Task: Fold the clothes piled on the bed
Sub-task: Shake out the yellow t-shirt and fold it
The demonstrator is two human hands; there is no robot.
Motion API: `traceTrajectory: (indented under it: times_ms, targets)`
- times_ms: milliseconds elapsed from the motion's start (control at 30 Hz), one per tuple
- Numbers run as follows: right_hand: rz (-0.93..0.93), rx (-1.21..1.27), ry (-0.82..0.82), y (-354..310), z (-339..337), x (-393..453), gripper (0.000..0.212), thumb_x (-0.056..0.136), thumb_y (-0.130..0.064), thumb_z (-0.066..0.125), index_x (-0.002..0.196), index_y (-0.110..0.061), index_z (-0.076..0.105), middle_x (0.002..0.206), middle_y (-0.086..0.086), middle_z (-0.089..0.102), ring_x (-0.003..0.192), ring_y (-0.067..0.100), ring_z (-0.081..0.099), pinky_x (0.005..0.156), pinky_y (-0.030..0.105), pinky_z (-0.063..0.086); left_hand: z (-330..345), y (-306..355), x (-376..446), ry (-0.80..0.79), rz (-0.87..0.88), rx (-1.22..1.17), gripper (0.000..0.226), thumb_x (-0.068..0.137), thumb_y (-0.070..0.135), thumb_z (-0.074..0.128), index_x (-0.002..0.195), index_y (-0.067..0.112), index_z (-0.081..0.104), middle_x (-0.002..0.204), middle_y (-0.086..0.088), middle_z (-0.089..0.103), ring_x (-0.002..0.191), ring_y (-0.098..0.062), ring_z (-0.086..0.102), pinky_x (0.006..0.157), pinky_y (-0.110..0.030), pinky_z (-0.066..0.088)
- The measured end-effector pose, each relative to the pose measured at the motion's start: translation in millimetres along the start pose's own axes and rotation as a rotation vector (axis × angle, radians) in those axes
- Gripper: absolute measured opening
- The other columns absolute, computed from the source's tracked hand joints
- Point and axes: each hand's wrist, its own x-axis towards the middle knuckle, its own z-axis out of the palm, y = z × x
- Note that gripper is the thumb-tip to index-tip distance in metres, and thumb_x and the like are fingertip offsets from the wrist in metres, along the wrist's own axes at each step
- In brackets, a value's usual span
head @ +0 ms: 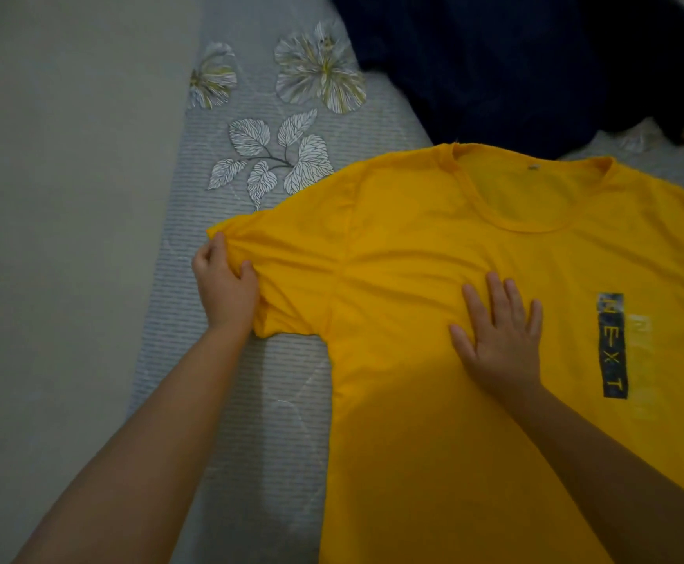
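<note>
Single head-worn view, angled forward and down, close over the bed

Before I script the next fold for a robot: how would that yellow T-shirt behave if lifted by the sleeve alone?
Probably floppy: the yellow T-shirt bunches where the left hand grips its sleeve. Likely light, since thin wrinkles radiate from that grip. It may slide on the bedsheet; the right hand lies flat on it.

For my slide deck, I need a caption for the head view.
Left hand grips yellow shirt's sleeve; right hand presses its chest flat.
</note>
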Motion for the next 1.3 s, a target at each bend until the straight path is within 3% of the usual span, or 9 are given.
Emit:
traceTrajectory:
  times_ms: [200,333,433,500,633,800,933,1100,1300]
  targets:
    - [0.029,0.010,-0.089,-3,-6,1,0.064,0.092,-0.060,0.006,0.129,-0.018,0.038,0.134,0.024,0.047,0.126,0.029,0.026,0.101,0.045,0.013,5,20,-31,-0.059,-0.019,-0.120,0.071,0.086,0.006,0.058,0.145,0.016,0.020,0.145,-0.017,0.025,0.131,-0.024,0.030,0.096,-0.016,0.021]
    - [-0.002,0.161,-0.110,6,-13,1,0.071,0.087,-0.057,0.024,0.133,-0.007,0.046,0.141,0.023,0.038,0.134,0.033,0.029,0.107,0.047,0.013,12,38,-44,-0.097,0.215,-0.003,0.059,0.090,0.006,0.054,0.142,0.009,0.027,0.149,-0.019,0.021,0.137,-0.028,0.023,0.102,-0.018,0.017]
    - [0.084,0.372,-0.097,24,-33,-11,0.078,0.078,-0.052,0.026,0.136,-0.001,0.039,0.147,0.020,0.028,0.135,0.029,0.026,0.106,0.035,0.016,28,67,-64,-0.169,0.511,0.061,0.052,0.085,0.002,0.056,0.134,0.002,0.042,0.140,-0.030,0.033,0.127,-0.041,0.039,0.096,-0.029,0.030]
    - [0.190,0.417,-0.063,46,-46,-29,0.081,0.076,-0.053,0.027,0.135,0.002,0.040,0.146,0.020,0.030,0.134,0.029,0.028,0.104,0.030,0.018,47,89,-85,-0.303,0.652,0.138,0.054,0.084,0.002,0.054,0.136,0.004,0.041,0.142,-0.029,0.030,0.122,-0.042,0.044,0.092,-0.037,0.042]
    - [0.408,0.412,0.011,101,-67,-72,0.082,0.075,-0.051,0.029,0.127,0.011,0.046,0.133,0.030,0.043,0.125,0.043,0.039,0.104,0.043,0.029,90,125,-137,-0.685,0.598,0.550,0.068,0.092,0.030,0.049,0.147,0.029,0.008,0.154,-0.012,-0.007,0.132,-0.030,0.029,0.094,-0.037,0.040]
    - [0.827,0.437,0.199,177,-86,-91,0.087,0.074,-0.055,0.043,0.131,0.010,0.040,0.133,0.032,0.041,0.126,0.041,0.035,0.104,0.044,0.026,116,121,-173,-0.600,0.673,0.728,0.061,0.091,0.034,0.046,0.144,0.016,0.024,0.151,-0.017,0.018,0.136,-0.030,0.027,0.102,-0.038,0.035]
    - [1.081,0.523,0.288,231,-87,-70,0.083,0.079,-0.050,0.060,0.135,0.005,0.034,0.139,0.025,0.037,0.130,0.035,0.033,0.106,0.041,0.026,136,127,-175,-0.529,0.815,0.742,0.055,0.072,0.040,0.045,0.111,0.008,0.065,0.116,-0.025,0.060,0.105,-0.043,0.059,0.073,-0.051,0.052]
    - [1.060,0.479,0.296,257,-85,-38,0.083,0.084,-0.039,0.062,0.143,0.001,0.021,0.146,0.021,0.030,0.135,0.032,0.027,0.110,0.038,0.017,171,134,-171,-0.449,0.818,0.755,0.059,0.078,0.048,0.037,0.121,0.014,0.060,0.125,-0.029,0.053,0.114,-0.052,0.048,0.083,-0.069,0.036]
    - [1.090,0.578,0.278,279,-87,-20,0.074,0.085,-0.027,0.064,0.143,-0.005,0.023,0.141,0.019,0.036,0.129,0.033,0.036,0.102,0.038,0.032,193,126,-168,-0.451,0.686,0.710,0.073,0.089,0.062,0.013,0.127,0.015,0.053,0.133,-0.030,0.045,0.123,-0.051,0.038,0.091,-0.071,0.024]
